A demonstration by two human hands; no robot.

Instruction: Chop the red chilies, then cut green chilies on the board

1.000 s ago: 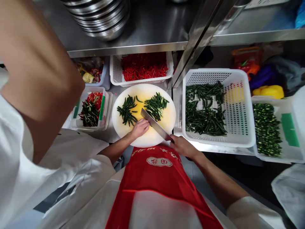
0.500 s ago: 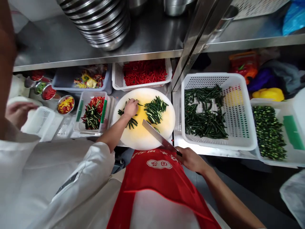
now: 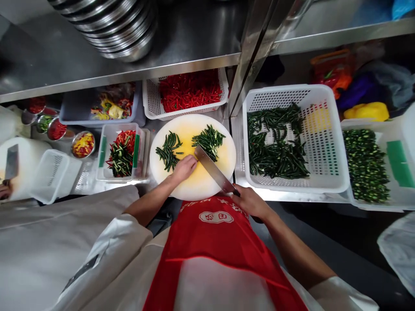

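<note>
Beneath a dark steel shelf [image 3: 194, 32], the silver metal tabletop [image 3: 239, 166] bears a round white cutting board [image 3: 197, 186]. There the left hand [image 3: 186, 167] curls, its hold unclear, beside a broad steel knife [image 3: 212, 169]; the right hand [image 3: 249, 201] wraps its handle, the long axis slanting, tip forward-left.

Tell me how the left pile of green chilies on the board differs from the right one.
The left pile is dark green nearly all over; the right pile shows pale insides.
The left pile is loosely splayed, while the right pile is packed closer.
The left pile has the left hand near its lower edge; the right pile has the knife beside it.
Both lie on the round board.
</note>
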